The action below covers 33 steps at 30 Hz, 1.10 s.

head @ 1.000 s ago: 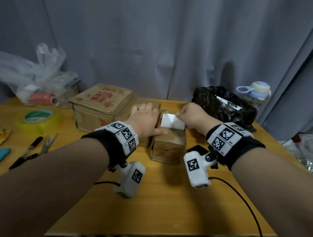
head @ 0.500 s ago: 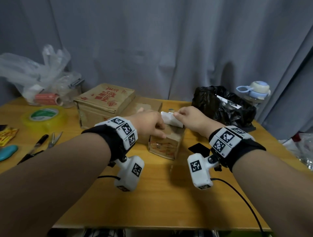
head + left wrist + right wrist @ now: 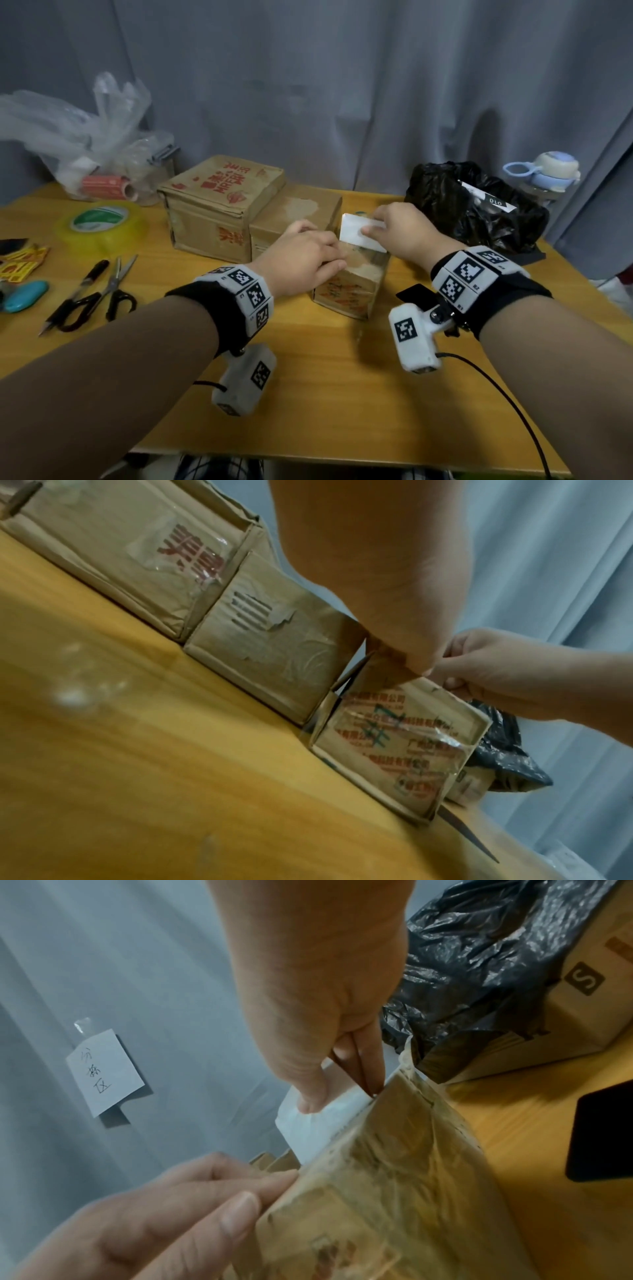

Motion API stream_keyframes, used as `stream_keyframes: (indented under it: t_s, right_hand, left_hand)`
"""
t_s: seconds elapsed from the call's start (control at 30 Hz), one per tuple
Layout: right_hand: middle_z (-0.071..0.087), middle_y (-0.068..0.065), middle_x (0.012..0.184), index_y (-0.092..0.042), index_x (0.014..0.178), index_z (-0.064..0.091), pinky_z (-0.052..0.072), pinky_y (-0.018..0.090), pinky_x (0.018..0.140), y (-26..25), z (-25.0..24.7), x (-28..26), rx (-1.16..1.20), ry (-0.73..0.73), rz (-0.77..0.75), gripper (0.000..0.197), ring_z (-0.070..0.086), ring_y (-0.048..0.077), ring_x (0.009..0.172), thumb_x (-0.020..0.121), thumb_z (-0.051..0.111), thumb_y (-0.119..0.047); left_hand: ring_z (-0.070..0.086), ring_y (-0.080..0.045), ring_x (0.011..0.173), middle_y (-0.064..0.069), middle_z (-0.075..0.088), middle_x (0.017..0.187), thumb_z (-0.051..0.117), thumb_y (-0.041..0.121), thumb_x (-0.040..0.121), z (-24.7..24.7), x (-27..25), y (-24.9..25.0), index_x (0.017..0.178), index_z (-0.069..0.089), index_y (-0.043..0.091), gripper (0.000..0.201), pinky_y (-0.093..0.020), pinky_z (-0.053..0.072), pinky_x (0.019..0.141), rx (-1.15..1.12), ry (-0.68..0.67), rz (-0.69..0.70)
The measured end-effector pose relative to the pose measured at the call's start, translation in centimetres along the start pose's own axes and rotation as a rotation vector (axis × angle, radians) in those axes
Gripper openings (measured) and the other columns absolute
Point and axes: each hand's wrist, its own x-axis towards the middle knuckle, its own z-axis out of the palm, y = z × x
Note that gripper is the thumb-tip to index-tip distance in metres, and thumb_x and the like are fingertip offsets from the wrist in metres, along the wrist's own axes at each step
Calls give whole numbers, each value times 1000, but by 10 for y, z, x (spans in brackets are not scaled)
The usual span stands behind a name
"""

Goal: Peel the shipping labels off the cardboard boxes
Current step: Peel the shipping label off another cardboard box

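A small brown cardboard box [image 3: 349, 287] stands mid-table, its front taped and printed in red [image 3: 404, 750]. My left hand [image 3: 305, 253] grips its top left edge, fingers curled over the cardboard [image 3: 171, 1204]. A white shipping label [image 3: 359, 234] stands partly lifted off the box's top. My right hand [image 3: 397, 229] pinches the label between thumb and fingers [image 3: 335, 1093]. The label's lower edge [image 3: 308, 1129] still meets the box's top [image 3: 394, 1177]. How much of it still sticks is hidden.
Two more cardboard boxes, a large red-printed one [image 3: 222, 198] and a lower one [image 3: 294, 212], stand just left. A black plastic bag [image 3: 472, 205] lies right. Tape roll [image 3: 102, 222], scissors [image 3: 113, 291] and pen [image 3: 75, 294] lie at left. A flat black object [image 3: 414, 294] sits beside the small box.
The right hand has pulled the label up from lying on the box top to standing off it. The left hand has kept its hold on the box.
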Motion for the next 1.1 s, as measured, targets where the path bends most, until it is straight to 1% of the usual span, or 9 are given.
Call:
stream_keyframes:
  t_s: [0.1, 0.17, 0.3, 0.4, 0.53, 0.7, 0.83, 0.97, 1.1]
  right_hand:
    - [48, -3, 68, -16, 61, 46, 35, 30, 67, 0, 1, 5, -40, -20, -6, 37, 56, 28, 86, 93, 52, -33]
    - [39, -6, 62, -22, 56, 34, 33, 30, 66, -1, 1, 6, -26, -14, 15, 42, 50, 25, 79, 94, 51, -30]
    - [52, 2, 70, -12, 65, 50, 40, 32, 62, 3, 2, 5, 84, 26, 83, 33, 53, 27, 80, 93, 52, -29]
    - [59, 10, 87, -6, 83, 59, 45, 34, 74, 3, 3, 4, 117, 42, 88, 27, 59, 32, 93, 93, 52, -30]
    - [66, 20, 106, 5, 104, 64, 49, 41, 88, 3, 0, 4, 173, 68, 111, 37, 60, 35, 103, 93, 54, -29]
    - [57, 7, 74, -1, 84, 63, 44, 32, 68, 5, -1, 13, 200, 22, 158, 29, 56, 27, 79, 92, 54, -27]
    - [59, 12, 77, 5, 85, 65, 51, 40, 74, 12, 0, 16, 283, 30, 183, 35, 58, 29, 78, 90, 58, -29]
    - [55, 4, 66, -2, 82, 65, 52, 41, 74, 16, -3, 10, 362, -9, 135, 31, 58, 24, 74, 88, 62, -32]
    - [42, 1, 55, -11, 54, 46, 31, 29, 50, 8, -18, 6, 17, -54, -30, 44, 40, 16, 54, 89, 59, -34]
  left_hand:
    - [60, -15, 82, 3, 64, 90, 41, 38, 95, -1, 8, -1, 97, 74, 21, 38, -25, 28, 94, 6, -27, -19]
    - [58, -19, 74, 0, 63, 82, 45, 35, 93, -7, 18, 0, 81, 74, 13, 38, -24, 32, 80, 13, -62, -51]
    - [58, -22, 74, -6, 64, 86, 54, 28, 88, -22, 36, 0, 74, 71, 3, 33, -30, 42, 64, -94, -195, -135]
    - [58, -21, 77, -5, 65, 89, 55, 27, 88, -25, 42, -1, 76, 73, 4, 32, -30, 44, 69, -130, -232, -146]
    - [60, -21, 80, -2, 64, 88, 57, 26, 88, -24, 41, -3, 77, 74, 5, 29, -35, 49, 76, -195, -234, -181]
    - [61, -25, 82, -5, 64, 91, 59, 27, 87, -25, 39, -3, 79, 73, 4, 28, -37, 49, 75, -169, -231, -195]
    - [56, -17, 83, 3, 59, 89, 56, 39, 90, -19, 37, 2, 86, 67, 13, 28, -30, 39, 77, -63, -202, -175]
    - [57, -16, 94, 6, 58, 101, 57, 41, 89, -8, 32, 7, 96, 59, 21, 22, -31, 30, 89, -60, -96, -229]
    - [55, -16, 103, 1, 46, 120, 59, 43, 87, -12, 32, 9, 117, 50, 23, 38, -33, 30, 96, -94, -106, -266]
